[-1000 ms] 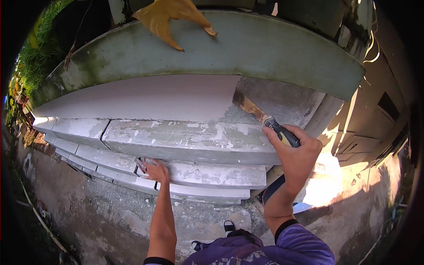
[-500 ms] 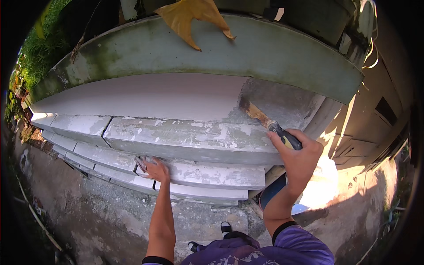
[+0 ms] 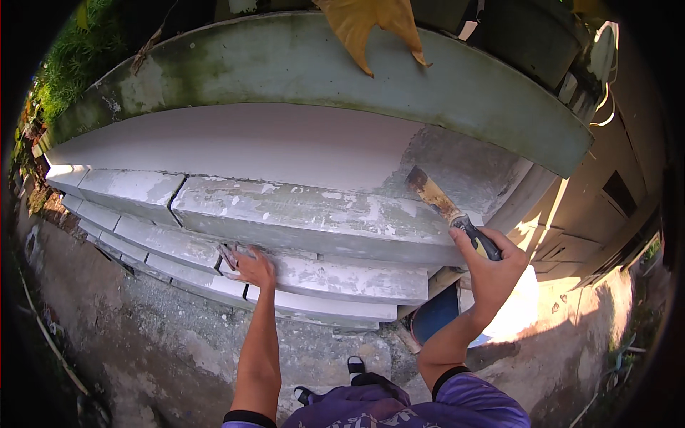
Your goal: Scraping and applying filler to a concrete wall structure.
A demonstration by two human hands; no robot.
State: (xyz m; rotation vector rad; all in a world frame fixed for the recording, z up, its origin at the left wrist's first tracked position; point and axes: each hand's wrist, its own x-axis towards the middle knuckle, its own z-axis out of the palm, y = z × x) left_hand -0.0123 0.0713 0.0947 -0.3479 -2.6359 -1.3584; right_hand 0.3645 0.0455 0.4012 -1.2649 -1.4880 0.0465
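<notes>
Right hand [image 3: 496, 260]: fingers wrapped round black-yellow-handled, stained metal scraper [image 3: 448, 208]; over-tilted blade [image 3: 430, 191] might gouge smooth white wall coating [image 3: 271, 139]. Left hand [image 3: 255, 269]: fingers half-spread, hold unclear.

In the grip: one rusty-bladed, black-and-yellow-handled putty knife [image 3: 441, 201]. Around it: one bare right hand [image 3: 499, 258]; well to the grip's left, one bare left hand [image 3: 255, 269]. Beyond the grip: one large yellow-brown dried leaf [image 3: 374, 32] and one curved, moss-stained, grey-green ledge [image 3: 285, 68]. Left of the grip: at least three pale, stepped concrete tiers [image 3: 285, 207]. Below the grip: two black-shod feet [image 3: 356, 366], two black-cuffed purple sleeves [image 3: 474, 401], one partly hidden dark blue rounded object [image 3: 437, 314].
</notes>
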